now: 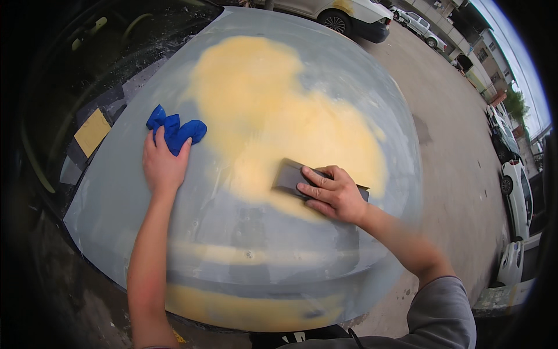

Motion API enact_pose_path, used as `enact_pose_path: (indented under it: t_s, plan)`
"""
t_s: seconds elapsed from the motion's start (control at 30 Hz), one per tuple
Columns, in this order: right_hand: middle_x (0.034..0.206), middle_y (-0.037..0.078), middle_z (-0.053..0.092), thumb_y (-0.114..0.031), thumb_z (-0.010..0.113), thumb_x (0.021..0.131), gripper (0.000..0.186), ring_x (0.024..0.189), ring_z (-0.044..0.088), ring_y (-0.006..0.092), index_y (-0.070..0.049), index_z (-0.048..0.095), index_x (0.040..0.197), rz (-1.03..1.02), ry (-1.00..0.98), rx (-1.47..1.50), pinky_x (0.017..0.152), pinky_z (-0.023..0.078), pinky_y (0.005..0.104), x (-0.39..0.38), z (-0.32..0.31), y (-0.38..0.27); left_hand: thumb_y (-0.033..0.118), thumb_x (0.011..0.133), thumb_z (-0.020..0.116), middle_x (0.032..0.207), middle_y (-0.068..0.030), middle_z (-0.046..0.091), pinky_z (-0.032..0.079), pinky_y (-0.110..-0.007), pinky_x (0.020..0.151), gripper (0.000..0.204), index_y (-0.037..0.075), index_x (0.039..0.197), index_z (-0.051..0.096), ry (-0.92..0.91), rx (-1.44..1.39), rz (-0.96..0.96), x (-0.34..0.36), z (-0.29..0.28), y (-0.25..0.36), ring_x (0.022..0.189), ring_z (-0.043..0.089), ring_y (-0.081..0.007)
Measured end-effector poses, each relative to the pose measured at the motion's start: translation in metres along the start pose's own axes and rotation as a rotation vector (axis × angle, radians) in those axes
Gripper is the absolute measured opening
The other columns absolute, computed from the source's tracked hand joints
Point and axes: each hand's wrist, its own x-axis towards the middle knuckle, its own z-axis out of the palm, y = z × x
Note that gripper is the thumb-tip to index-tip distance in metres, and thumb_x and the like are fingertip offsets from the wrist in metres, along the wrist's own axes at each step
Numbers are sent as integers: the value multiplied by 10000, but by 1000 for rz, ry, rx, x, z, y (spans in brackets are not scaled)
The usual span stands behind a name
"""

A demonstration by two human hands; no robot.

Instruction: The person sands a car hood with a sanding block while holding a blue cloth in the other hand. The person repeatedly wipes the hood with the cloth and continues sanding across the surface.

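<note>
A grey car hood (200,224) fills the middle of the view, with large smooth patches of pale yellow filler (250,81) across it. My right hand (337,195) is wrapped over a dark grey sanding block (287,177), pressing it flat on the lower right part of the filler. Part of the block is hidden beneath the fingers. On the hood's left side, my left hand (165,166) grips a bunched blue cloth (176,131) between thumb and fingers, against the grey surface. More yellow filler (250,304) runs along the hood's near edge.
A yellow sheet (92,133) lies beside the hood, below the dark windshield (87,64). Another car (349,18) stands just beyond the far edge. Concrete ground (447,151) stretches to the right, where several parked cars, including a white one (516,195), line the side.
</note>
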Motion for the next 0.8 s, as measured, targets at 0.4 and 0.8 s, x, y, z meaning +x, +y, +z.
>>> enact_pose_path:
  t_s: [0.4, 0.8]
  plan:
    - [1551, 97, 703, -220, 824, 938, 438, 1055, 695, 413, -180, 796, 1374, 211, 135, -92, 976, 590, 499, 53, 28, 68, 572, 973, 808, 1646, -227, 540, 485, -519, 1219, 821, 100, 1598, 563, -16, -12, -12, 2, 0, -8, 1480, 565, -430]
    - [1525, 60, 727, -296, 724, 1007, 411, 1013, 672, 434, -188, 798, 1398, 490, 131, -220, 991, 592, 498, 110, -8, 206, 571, 967, 816, 1630, -231, 558, 492, -526, 1210, 807, 94, 1577, 588, -8, -90, 46, 10, 10, 30, 1471, 571, -438]
